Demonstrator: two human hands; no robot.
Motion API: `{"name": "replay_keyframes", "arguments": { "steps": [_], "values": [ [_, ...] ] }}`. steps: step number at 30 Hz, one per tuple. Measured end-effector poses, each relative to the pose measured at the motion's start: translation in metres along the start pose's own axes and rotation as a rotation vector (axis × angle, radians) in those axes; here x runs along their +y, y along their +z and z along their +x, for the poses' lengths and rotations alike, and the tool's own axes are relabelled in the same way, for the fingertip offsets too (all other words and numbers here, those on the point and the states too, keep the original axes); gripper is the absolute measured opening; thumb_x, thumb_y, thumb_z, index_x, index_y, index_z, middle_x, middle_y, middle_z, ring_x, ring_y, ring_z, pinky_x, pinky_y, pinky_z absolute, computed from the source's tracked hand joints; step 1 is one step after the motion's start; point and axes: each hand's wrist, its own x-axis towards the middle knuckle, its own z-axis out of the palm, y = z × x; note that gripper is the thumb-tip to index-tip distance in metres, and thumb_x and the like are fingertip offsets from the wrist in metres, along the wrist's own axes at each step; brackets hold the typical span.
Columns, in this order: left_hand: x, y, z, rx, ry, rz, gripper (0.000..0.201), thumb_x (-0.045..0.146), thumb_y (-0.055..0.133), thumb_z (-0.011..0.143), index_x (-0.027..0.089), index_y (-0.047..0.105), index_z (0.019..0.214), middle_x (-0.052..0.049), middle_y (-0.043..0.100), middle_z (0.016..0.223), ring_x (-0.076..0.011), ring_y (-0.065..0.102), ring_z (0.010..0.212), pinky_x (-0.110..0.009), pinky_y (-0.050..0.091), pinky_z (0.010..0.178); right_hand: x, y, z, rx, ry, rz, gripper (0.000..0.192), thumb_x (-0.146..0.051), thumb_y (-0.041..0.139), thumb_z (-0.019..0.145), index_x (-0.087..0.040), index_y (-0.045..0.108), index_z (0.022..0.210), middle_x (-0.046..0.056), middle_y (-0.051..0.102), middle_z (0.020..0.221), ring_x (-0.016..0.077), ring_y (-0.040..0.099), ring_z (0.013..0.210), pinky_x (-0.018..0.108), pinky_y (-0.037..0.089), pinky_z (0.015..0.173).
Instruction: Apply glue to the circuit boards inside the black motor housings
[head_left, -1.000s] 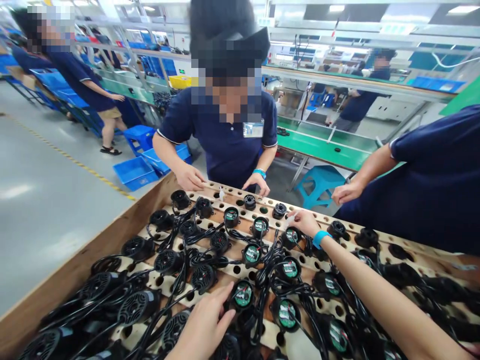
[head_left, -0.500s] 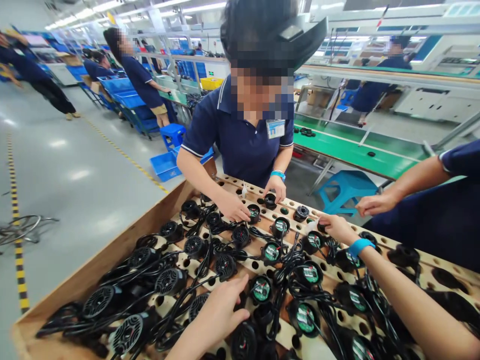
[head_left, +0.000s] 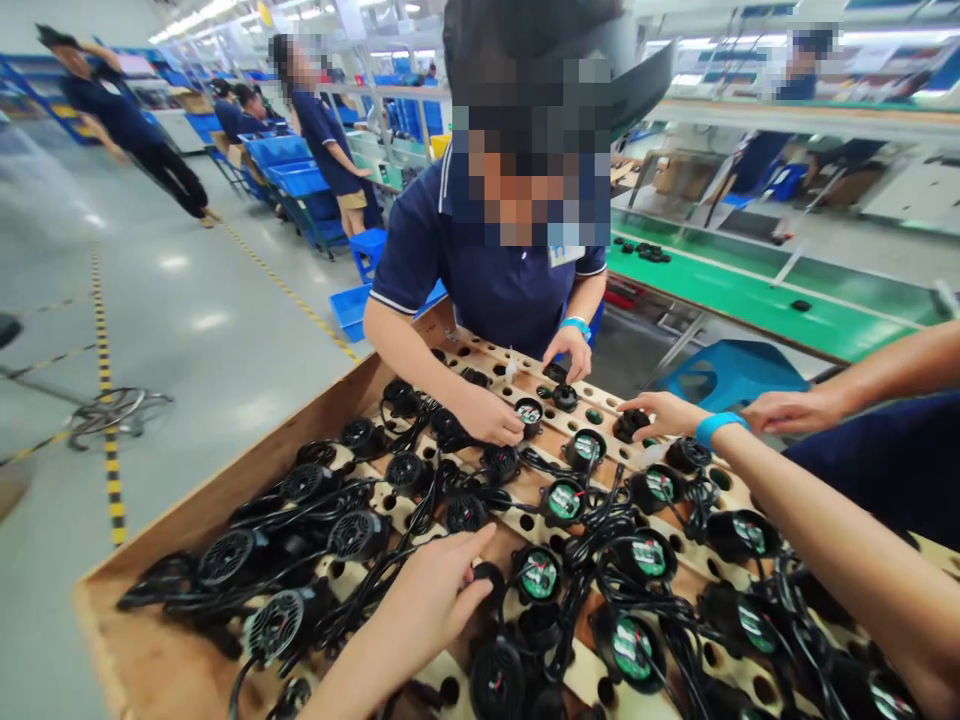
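My right hand [head_left: 664, 415], a blue band at its wrist, reaches to the tray's far rail and has its fingers around a black round cover [head_left: 631, 426]. My left hand [head_left: 427, 590] hovers over the near middle of the tray, thumb and index finger apart. Close to those fingertips is a black round part [head_left: 489, 590], partly hidden. Right of it sits an open black housing [head_left: 538, 573] with a green circuit board and wires inside. Several more open housings with boards stand in the holed wooden strips, black cables bundled between them. Grille-faced units [head_left: 279, 622] fill the left side.
A wooden tray wall [head_left: 225, 480] runs along the left. Opposite, a co-worker's hands [head_left: 491, 415] handle parts at the far rail. Another person's fist [head_left: 795, 410] is at the right, beside a blue stool [head_left: 731, 375]. Behind runs a green conveyor [head_left: 720, 300].
My right hand has moved left along the far rail onto the round cover. My left hand stays over the same area. The whole view has shifted, with the scene sliding right.
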Motion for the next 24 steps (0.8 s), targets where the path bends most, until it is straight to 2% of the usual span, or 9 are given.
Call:
{"name": "replay_keyframes", "arguments": {
  "steps": [2,5,9,10,12,14,17,20,24],
  "values": [
    [0.000,-0.008,0.000,-0.009,-0.037,-0.031,0.047,0.021,0.053,0.082,0.018,0.055,0.129,-0.005,0.070,0.091,-0.0163,0.064,0.073,-0.028,0.051,0.072,-0.003,-0.003,0.001,-0.015,-0.009,0.007,0.051,-0.033,0.078,0.049,-0.018,0.075,0.098,0.007,0.070,0.079,0.0207,0.059,0.067,0.030,0.045,0.065],
    [-0.001,-0.019,-0.001,-0.022,-0.079,-0.052,0.039,0.024,0.052,0.085,0.019,0.060,0.123,-0.005,0.071,0.096,-0.0165,0.064,0.077,-0.027,0.050,0.075,-0.011,-0.027,-0.009,0.008,-0.003,0.033,0.057,-0.043,0.073,0.060,-0.016,0.070,0.109,0.010,0.069,0.085,0.0204,0.057,0.068,0.032,0.045,0.065],
    [0.002,-0.019,-0.002,-0.068,-0.060,-0.029,0.031,0.025,0.055,0.084,0.022,0.064,0.114,-0.003,0.071,0.093,-0.0185,0.064,0.084,-0.029,0.049,0.080,-0.047,-0.073,-0.051,0.229,0.056,0.097,0.076,-0.061,0.057,0.072,-0.019,0.048,0.134,0.015,0.062,0.111,0.0255,0.056,0.083,0.036,0.045,0.064],
    [0.004,-0.015,-0.002,-0.077,-0.035,-0.023,0.031,0.025,0.057,0.083,0.022,0.064,0.113,-0.004,0.071,0.094,-0.0194,0.064,0.087,-0.030,0.048,0.081,-0.064,-0.080,-0.067,0.322,0.109,0.274,0.075,-0.064,0.057,0.071,-0.026,0.047,0.134,0.014,0.061,0.113,0.0256,0.057,0.080,0.036,0.045,0.059],
    [0.008,-0.003,-0.001,-0.085,0.006,-0.037,0.030,0.026,0.060,0.082,0.020,0.064,0.111,-0.005,0.070,0.098,-0.0208,0.064,0.091,-0.031,0.048,0.081,-0.103,-0.083,-0.102,0.399,0.218,0.689,0.060,-0.068,0.051,0.073,-0.039,0.051,0.126,0.007,0.065,0.111,0.0223,0.060,0.074,0.034,0.045,0.054],
    [0.011,0.011,0.001,-0.075,-0.001,-0.097,0.027,0.028,0.062,0.080,0.020,0.064,0.106,-0.006,0.069,0.100,-0.0208,0.063,0.090,-0.030,0.048,0.079,-0.142,-0.068,-0.136,0.379,0.321,1.038,0.050,-0.067,0.045,0.077,-0.042,0.056,0.120,0.003,0.066,0.113,0.0199,0.064,0.076,0.032,0.047,0.055],
    [0.012,0.031,0.005,-0.052,-0.075,-0.233,0.018,0.029,0.059,0.082,0.018,0.064,0.096,-0.004,0.069,0.087,-0.0182,0.064,0.078,-0.027,0.047,0.069,-0.186,-0.023,-0.170,0.117,0.487,1.429,0.048,-0.056,0.062,0.068,-0.038,0.062,0.113,0.004,0.070,0.107,0.0220,0.068,0.084,0.030,0.052,0.058],
    [0.009,0.043,0.008,-0.055,-0.135,-0.358,0.012,0.026,0.058,0.081,0.017,0.062,0.088,-0.002,0.067,0.077,-0.0154,0.063,0.069,-0.024,0.046,0.063,-0.203,0.029,-0.180,-0.131,0.490,1.654,0.047,-0.050,0.068,0.070,-0.032,0.063,0.114,0.007,0.069,0.102,0.0176,0.065,0.079,0.022,0.049,0.051],
    [0.012,0.048,0.006,-0.037,-0.136,-0.336,0.009,0.019,0.065,0.075,0.018,0.061,0.083,0.001,0.065,0.073,-0.0136,0.061,0.065,-0.023,0.044,0.061,-0.203,0.074,-0.172,-0.170,0.471,1.779,0.039,-0.048,0.057,0.085,-0.029,0.061,0.119,0.004,0.064,0.098,0.0113,0.056,0.073,0.017,0.044,0.049]
  ]
}}
